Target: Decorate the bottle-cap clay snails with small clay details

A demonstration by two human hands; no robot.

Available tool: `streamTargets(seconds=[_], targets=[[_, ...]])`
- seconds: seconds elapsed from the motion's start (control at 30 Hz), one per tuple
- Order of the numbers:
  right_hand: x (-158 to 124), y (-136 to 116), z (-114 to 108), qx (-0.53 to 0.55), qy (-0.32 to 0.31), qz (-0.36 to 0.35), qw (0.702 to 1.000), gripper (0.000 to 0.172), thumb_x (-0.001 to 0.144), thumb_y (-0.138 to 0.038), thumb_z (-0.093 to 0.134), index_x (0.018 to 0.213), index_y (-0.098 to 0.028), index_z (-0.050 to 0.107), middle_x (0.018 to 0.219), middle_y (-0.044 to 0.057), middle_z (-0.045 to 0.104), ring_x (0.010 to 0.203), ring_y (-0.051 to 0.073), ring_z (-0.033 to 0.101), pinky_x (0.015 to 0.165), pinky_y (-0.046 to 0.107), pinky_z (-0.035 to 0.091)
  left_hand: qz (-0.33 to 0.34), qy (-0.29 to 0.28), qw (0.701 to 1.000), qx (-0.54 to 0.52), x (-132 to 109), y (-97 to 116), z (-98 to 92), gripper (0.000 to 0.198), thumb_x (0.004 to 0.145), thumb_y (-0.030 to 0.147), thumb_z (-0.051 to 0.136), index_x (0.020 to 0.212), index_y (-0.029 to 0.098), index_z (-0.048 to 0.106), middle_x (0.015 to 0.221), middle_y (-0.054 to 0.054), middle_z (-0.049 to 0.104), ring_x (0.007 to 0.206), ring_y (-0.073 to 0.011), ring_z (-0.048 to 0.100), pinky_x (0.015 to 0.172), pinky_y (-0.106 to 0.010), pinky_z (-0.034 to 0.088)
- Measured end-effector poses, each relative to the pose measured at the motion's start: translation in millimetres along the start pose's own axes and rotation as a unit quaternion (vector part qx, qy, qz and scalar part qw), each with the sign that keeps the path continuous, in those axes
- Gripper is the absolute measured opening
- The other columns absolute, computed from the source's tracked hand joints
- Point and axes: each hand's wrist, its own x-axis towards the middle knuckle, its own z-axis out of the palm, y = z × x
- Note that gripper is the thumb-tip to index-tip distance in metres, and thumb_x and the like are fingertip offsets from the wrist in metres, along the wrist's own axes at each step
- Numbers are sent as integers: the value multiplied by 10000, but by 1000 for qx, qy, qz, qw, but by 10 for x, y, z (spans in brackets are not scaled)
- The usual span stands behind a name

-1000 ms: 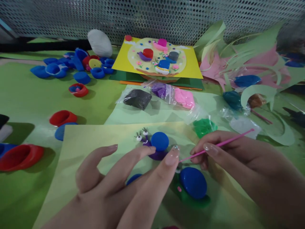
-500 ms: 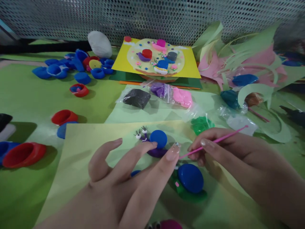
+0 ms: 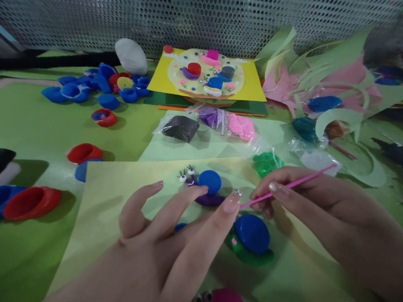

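Note:
In my right hand [image 3: 292,197], thumb and fingers pinch a thin pink modelling stick [image 3: 310,177]. Its lower tip reaches a fingertip of my left hand [image 3: 176,239], whose visible fingers are spread over the paper; the thumb is hidden. One left finger rests at a purple clay snail [image 3: 209,200] with a blue cap [image 3: 210,181] as shell and eyes with lashes. Below the stick lies a green clay snail [image 3: 253,256] with a blue cap shell [image 3: 252,233], partly covered by the left hand. Whether something small sits on the left fingertip, I cannot make out.
Bags of black [image 3: 181,128], purple, pink and green clay [image 3: 267,163] lie beyond the pale paper [image 3: 94,201]. A yellow card with snails [image 3: 157,84] stands behind. Blue and red caps [image 3: 33,203] are at left, paper scraps [image 3: 315,79] at right. A magenta piece [image 3: 225,295] shows at the bottom.
My right hand and the pink stick have shifted slightly to the right. My left hand has moved a little the same way, its fingers still spread.

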Motion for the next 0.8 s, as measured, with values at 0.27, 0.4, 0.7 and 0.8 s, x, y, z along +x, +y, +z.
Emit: streamTargets(seconds=[0.27, 0.4, 0.7, 0.8], targets=[[-3, 9, 21, 27, -47, 0, 999, 211, 811, -283, 581, 638, -263, 700, 637, -39, 723, 488, 78, 667, 422, 57, 509, 7, 12, 1000, 26, -40, -21, 6, 916, 840, 538, 430, 1485, 33, 19, 1350, 71, 549, 1384, -317, 208, 1136, -378, 130], [14, -21, 41, 21, -26, 4, 999, 214, 782, -262, 581, 602, -253, 695, 625, -37, 721, 475, 82, 660, 412, 61, 502, 7, 21, 999, 35, -37, -8, 2, 906, 840, 546, 410, 1483, 27, 37, 1385, 73, 501, 1384, -321, 208, 1141, -393, 111], [5, -28, 25, 23, -36, 15, 999, 236, 798, -248, 569, 594, -257, 688, 613, -38, 710, 494, 96, 665, 427, 87, 520, 13, 18, 999, 33, -28, -33, 1, 928, 816, 542, 451, 1484, 30, 59, 1343, 74, 553, 1377, -307, 237, 1134, -349, 151], [9, -6, 35, 28, -37, 6, 999, 231, 794, -247, 571, 602, -263, 698, 598, -35, 709, 478, 110, 666, 410, 109, 528, 5, 16, 1000, 20, -35, -20, -20, 942, 816, 557, 459, 1487, 52, 32, 1339, 53, 563, 1395, -281, 208, 1148, -362, 98]])
